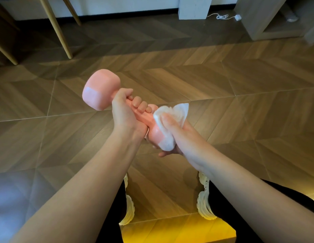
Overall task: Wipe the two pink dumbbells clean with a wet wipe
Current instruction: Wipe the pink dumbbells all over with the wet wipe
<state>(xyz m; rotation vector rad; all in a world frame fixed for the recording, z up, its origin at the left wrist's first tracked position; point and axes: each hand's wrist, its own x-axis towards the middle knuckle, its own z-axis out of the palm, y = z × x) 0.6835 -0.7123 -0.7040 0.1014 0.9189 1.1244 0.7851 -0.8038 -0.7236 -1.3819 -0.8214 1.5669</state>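
I see the left hand (pixel 125 111) gripping the dumbbell (pixel 100 90) handle, held above the floor (pixel 223 81). The right hand (pixel 175 130) wraps the wipe (pixel 168 137) round its near head.

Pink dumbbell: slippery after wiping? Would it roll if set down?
Probably slick: the dumbbell shines wet at its near head, beside the wet wipe. Probably won't roll far: its far head shows flat facets.

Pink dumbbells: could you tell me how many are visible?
1: the pink dumbbell is in mid-air, left hand gripping its handle, right hand pressing the wet wipe on its near head. No second shows.
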